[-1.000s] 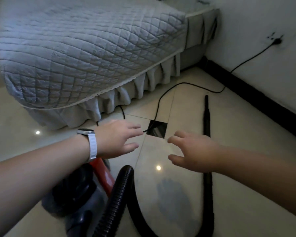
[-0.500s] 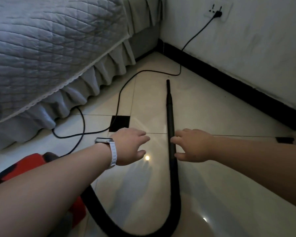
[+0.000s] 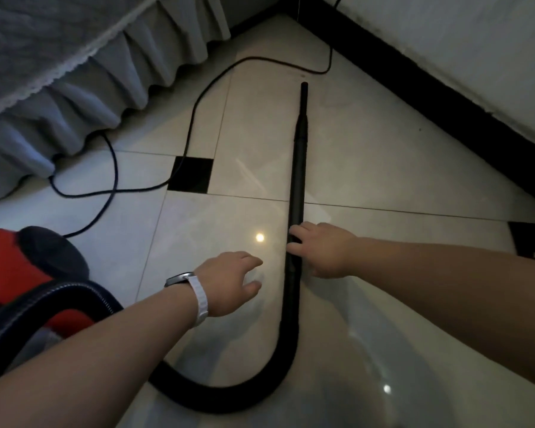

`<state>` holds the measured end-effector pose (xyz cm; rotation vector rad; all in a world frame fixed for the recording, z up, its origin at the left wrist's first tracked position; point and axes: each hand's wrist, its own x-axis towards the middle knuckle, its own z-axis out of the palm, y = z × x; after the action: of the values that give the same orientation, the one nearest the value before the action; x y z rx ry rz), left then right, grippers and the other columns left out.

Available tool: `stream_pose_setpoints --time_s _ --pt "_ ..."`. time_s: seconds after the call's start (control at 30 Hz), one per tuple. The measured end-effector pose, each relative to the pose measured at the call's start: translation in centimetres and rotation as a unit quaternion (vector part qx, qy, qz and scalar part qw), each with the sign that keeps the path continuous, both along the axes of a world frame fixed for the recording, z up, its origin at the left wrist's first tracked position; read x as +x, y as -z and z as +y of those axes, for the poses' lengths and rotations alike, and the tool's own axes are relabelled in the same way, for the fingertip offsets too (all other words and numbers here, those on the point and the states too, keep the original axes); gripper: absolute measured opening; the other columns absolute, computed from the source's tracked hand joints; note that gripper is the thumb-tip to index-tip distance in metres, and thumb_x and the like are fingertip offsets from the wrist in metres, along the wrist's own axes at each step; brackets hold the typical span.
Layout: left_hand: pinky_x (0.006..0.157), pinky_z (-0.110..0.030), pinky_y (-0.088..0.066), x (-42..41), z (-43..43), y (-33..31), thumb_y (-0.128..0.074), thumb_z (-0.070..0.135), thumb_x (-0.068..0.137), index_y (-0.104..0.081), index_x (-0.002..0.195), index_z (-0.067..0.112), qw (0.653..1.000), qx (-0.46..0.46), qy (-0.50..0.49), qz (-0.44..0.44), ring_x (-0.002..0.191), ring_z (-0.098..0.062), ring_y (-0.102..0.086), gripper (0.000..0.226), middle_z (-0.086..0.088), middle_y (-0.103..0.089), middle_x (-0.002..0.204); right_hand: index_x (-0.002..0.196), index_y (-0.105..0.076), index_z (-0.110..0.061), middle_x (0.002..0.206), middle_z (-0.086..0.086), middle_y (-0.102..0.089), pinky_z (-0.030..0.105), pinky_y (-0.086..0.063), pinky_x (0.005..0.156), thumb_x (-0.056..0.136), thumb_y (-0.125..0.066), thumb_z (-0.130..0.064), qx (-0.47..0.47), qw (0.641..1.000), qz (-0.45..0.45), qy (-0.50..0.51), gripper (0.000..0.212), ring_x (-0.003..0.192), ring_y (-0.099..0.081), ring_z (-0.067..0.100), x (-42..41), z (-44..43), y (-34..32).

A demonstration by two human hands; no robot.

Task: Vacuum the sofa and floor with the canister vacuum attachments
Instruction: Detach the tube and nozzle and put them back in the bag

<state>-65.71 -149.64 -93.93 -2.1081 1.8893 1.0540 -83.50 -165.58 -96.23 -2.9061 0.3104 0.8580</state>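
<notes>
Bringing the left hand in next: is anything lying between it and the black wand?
No. The head view shows only bare glossy floor tile between the left hand and the wand.

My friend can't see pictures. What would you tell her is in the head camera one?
A person's right hand curls its fingers over a black vacuum wand lying on a shiny tiled floor, while the left hand hovers beside it. A red canister vacuum sits at left, near a grey sofa skirt.
</notes>
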Motion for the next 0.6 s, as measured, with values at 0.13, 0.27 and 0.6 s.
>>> stream_pose_setpoints --time_s 0.13,0.27,0.6 --pt "0.109 -0.028 -0.034 -0.6 0.1 0.9 -0.05 0.042 0.101 -0.043 0.149 0.022 0.998 0.012 -0.058 0.038 0.135 -0.018 -0.045 0.053 0.001 -0.048 0.15 0.13 -0.052 -0.014 0.139 0.014 -0.046 0.044 -0.044 0.099 0.094 -0.053 -0.018 -0.048 0.995 -0.033 -0.078 0.036 0.127 -0.044 0.033 0.3 -0.1 1.6" --pt "0.108 -0.027 -0.036 -1.6 0.4 1.4 -0.052 0.041 0.101 -0.046 0.148 0.022 0.99 0.022 -0.116 0.076 0.133 -0.016 -0.048 0.051 0.002 -0.05 0.149 0.113 -0.064 -0.015 0.116 0.011 -0.062 0.049 -0.045 0.103 0.087 -0.068 -0.02 -0.078 0.987 -0.034 -0.137 0.026 0.112 -0.057 0.032 0.8 -1.0 2.7" --pt "0.09 -0.036 -0.053 -5.1 0.7 1.9 -0.06 0.041 0.095 -0.054 0.132 0.024 0.965 0.061 -0.199 0.161 0.1 -0.018 -0.065 0.041 -0.001 -0.066 0.118 0.124 -0.052 -0.02 0.117 0.004 -0.057 0.038 -0.044 0.084 0.089 -0.062 -0.048 0.004 0.997 0.018 -0.08 0.046 0.108 -0.056 0.027 0.2 -0.8 0.7"
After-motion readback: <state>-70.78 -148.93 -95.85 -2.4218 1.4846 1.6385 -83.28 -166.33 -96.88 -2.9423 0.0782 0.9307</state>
